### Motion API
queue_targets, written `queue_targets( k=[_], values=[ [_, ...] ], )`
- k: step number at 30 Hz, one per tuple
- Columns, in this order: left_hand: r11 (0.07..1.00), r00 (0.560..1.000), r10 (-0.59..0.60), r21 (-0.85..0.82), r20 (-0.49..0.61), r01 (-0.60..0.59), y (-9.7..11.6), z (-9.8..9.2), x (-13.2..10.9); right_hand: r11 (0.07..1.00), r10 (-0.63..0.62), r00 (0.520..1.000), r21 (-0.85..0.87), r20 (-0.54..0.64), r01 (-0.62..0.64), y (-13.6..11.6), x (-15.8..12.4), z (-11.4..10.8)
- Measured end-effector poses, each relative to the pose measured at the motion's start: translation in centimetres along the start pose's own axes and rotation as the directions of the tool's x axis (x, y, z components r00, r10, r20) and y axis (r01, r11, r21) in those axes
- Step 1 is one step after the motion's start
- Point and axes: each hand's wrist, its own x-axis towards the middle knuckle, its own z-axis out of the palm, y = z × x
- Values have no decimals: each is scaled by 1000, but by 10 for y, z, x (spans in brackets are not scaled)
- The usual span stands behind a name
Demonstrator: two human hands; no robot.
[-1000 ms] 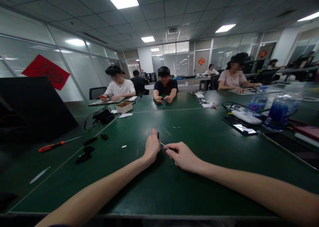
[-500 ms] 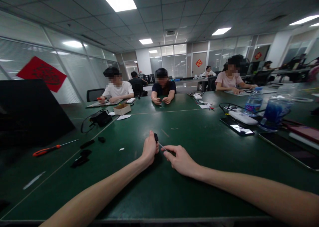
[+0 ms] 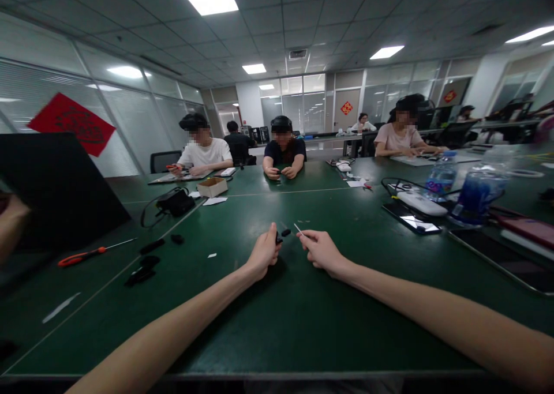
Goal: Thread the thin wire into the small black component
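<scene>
My left hand (image 3: 264, 252) is closed around a small black object (image 3: 278, 239), mostly hidden by the fingers, with the thumb pointing up. Just right of it a small black piece (image 3: 285, 232) shows apart from both hands; whether it lies on the table or is in the air, I cannot tell. Between thumb and fingers, my right hand (image 3: 321, 250) pinches a thin, pale stick-like tool (image 3: 298, 229), its tip pointing up and left, clear of the black piece. Both hands are above the green table (image 3: 277, 336).
At left are an orange-handled screwdriver (image 3: 82, 258), several black pieces (image 3: 142, 271), a black pouch-like thing (image 3: 173, 202) and a small open box (image 3: 212, 187). Phones (image 3: 412, 219) and bottles (image 3: 480, 186) stand right. Another person's hand (image 3: 12, 221) shows at far left; co-workers sit opposite.
The tool's tip has come away from the black object, and my right hand has moved slightly right and up. A small black piece now shows between my hands. Another person's hand has appeared at far left.
</scene>
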Motion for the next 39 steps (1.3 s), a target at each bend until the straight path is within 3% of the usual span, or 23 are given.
queue_targets(
  k=[3, 6, 10, 13, 16, 20, 24, 26, 27, 30, 32, 34, 39],
  values=[
    [1000, 1000, -20, -15, 5, 20, 2, -1, -1, 998, 16, 994, 65, -111, -9, 5, 19, -21],
    [1000, 1000, -29, -6, 7, 30, 4, -2, -2, 1000, -15, 979, 2, -201, 15, 10, 31, -46],
    [998, 997, -42, 52, 59, 39, 6, -5, -6, 934, -135, 945, -358, -298, 20, 12, 37, -76],
    [994, 990, -21, 110, 137, 5, 7, -6, -9, 732, -303, 926, -678, -227, 73, 9, 36, -87],
    [992, 978, 35, 115, 206, -60, 9, -5, -13, 576, -353, 930, -806, -97, 135, 7, 32, -85],
    [987, 968, 70, 127, 243, -103, 12, -3, -17, 450, -360, 931, -864, 57, 226, 8, 26, -75],
    [968, 957, 75, 212, 279, -138, 19, -9, -18, 416, -326, 940, -877, 103, 240, 7, 23, -72],
    [897, 944, 115, 376, 309, -232, 26, -14, -19, 412, -320, 942, -880, 103, 236, 5, 21, -73],
    [819, 930, 149, 485, 337, -307, 31, -17, -20, 412, -315, 944, -881, 104, 234, 5, 20, -73],
    [491, 858, 227, 707, 461, -509, 42, -25, -24, 414, -295, 950, -883, 100, 221, 3, 18, -73],
    [337, 831, 207, 760, 517, -556, 47, -28, -26, 418, -285, 954, -884, 91, 209, 2, 16, -72],
    [271, 823, 188, 777, 536, -568, 48, -29, -26, 424, -291, 953, -881, 88, 211, 1, 15, -72],
    [281, 848, 151, 800, 508, -530, 47, -25, -7, 431, -273, 958, -878, 90, 206, -2, 12, -71]
  ],
)
